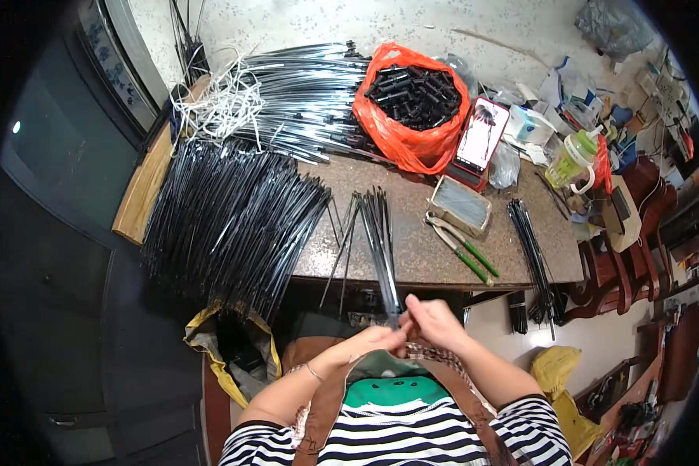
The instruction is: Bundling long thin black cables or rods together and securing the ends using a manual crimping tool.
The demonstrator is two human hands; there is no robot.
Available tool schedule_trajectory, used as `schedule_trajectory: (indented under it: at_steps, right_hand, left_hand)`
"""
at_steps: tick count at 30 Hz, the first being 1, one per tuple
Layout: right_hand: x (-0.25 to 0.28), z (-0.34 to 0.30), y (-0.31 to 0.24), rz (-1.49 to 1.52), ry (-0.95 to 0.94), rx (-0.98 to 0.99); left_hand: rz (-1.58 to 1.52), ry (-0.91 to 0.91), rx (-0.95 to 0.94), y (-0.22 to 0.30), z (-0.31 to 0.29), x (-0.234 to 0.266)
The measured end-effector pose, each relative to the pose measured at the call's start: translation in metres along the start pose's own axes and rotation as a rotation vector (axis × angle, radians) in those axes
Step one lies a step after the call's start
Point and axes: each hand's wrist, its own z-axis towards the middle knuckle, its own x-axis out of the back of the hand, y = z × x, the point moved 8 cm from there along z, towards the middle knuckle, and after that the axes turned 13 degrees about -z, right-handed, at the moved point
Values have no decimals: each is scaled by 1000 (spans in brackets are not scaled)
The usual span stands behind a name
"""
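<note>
My left hand (382, 337) and my right hand (436, 322) meet in front of the table's near edge, fingers closed. Between them is the near end of some thin black rods (387, 268), blurred there, which reach back over the tabletop. The left fingers pinch at that end; what lies inside the right fingers is hidden. A few loose rods (348, 256) lean just to the left. Further left lies a wide pile of black rods (233, 225), its near ends jutting past the edge.
A red plastic bag (400, 144) of short black parts stands at the back, beside a phone (481, 133). Green-handled pliers (466, 252) lie by a small box of grey pins (460, 205). Another rod bundle (530, 245) overhangs at right. White cords (225, 105) top shinier rods (311, 101).
</note>
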Motion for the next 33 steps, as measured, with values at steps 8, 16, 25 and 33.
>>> schedule_trajectory:
  at_steps: [8, 16, 25, 33]
  right_hand:
    - [2, -29, -22, 915, -220, 21]
    - [14, -50, -6, 674, -26, 9]
    - [5, -94, -46, 342, -151, 279]
    - [-1, -83, -8, 792, -197, 49]
  left_hand:
    - [882, -501, -372, 51, -19, -56]
    - [891, -125, -506, 114, -43, -44]
    - [-82, 212, -699, 168, -28, -39]
    - [-505, 109, -976, 223, -47, -30]
